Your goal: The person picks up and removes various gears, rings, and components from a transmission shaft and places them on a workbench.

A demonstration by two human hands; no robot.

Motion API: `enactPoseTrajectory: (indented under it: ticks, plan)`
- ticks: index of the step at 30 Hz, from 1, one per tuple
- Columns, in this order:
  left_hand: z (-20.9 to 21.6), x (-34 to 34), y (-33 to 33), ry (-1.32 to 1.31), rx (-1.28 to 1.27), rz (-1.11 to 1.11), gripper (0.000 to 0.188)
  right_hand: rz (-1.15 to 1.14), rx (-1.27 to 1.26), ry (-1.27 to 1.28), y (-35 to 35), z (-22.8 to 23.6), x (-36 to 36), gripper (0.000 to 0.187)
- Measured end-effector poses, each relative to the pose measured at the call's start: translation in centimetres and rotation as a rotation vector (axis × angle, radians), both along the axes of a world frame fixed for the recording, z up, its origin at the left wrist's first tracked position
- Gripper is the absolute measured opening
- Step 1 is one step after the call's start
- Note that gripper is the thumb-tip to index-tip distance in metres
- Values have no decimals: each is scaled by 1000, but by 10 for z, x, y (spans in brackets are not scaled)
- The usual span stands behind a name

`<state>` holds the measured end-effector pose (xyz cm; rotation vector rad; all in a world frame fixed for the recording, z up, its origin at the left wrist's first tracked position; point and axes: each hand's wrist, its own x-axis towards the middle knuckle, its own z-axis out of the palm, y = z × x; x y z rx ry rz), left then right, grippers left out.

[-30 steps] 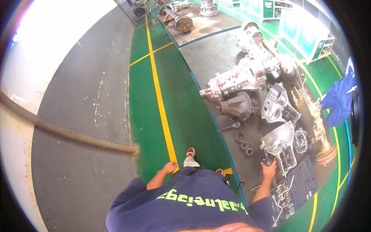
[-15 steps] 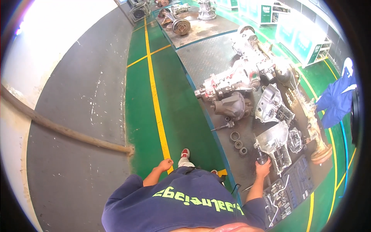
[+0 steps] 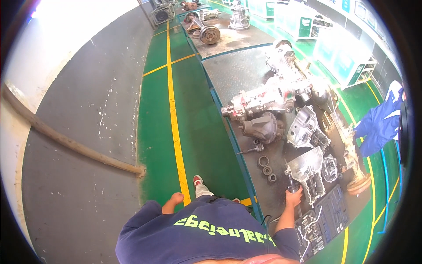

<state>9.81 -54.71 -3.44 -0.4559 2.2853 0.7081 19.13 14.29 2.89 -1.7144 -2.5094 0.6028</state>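
Observation:
Over the workbench, my right hand (image 3: 293,196) is closed around a dark cylindrical part (image 3: 292,184), whose kind I cannot make out. This part stands against the left end of an open silver metal housing (image 3: 307,169). Several metal rings (image 3: 267,170) lie to the left of it. Below my right forearm is an open tool case (image 3: 323,218) with sockets and a bent bar. My left hand (image 3: 177,198) hangs at my side over the green floor, loosely closed, with no object visible in it.
A second housing (image 3: 307,127), a grey differential case (image 3: 263,126), a large gearbox (image 3: 268,96) and a rusty axle (image 3: 351,154) crowd the bench. A person in blue clothes (image 3: 378,123) stands at the right. Along the left runs a wall with a brown pipe (image 3: 79,147).
The view has shifted a little, and the bench things appear slightly further left. My left hand has moved slightly left and down. My right hand keeps its hold on the dark part.

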Motion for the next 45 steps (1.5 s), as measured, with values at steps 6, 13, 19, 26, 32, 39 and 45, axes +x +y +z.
enactPoseTrajectory:
  ticks: [6, 13, 19, 26, 32, 39, 45]
  plan:
    - [15, 17, -9, -166, 52, 172, 28, 10, 5, 2, 1, -3, 1, 95]
    - [27, 20, -6, -37, 69, 323, 25, 19, 11, -7, 4, -6, 3, 96]
    - [27, 18, -10, 1, 68, 289, 26, 11, -24, -1, 1, 4, 2, 94]
    - [47, 17, -21, 24, 20, 255, 27, 27, -15, 23, 4, 4, 2, 92]
    - [53, 17, -23, 47, 21, 240, 28, 22, -11, 59, 8, -5, 4, 91]
    - [36, -13, -21, 98, 48, 115, 26, 28, -38, 186, -3, -11, 16, 89]
    - [63, -64, 50, 274, 35, -102, 39, -25, -128, 362, -35, -15, 37, 85]
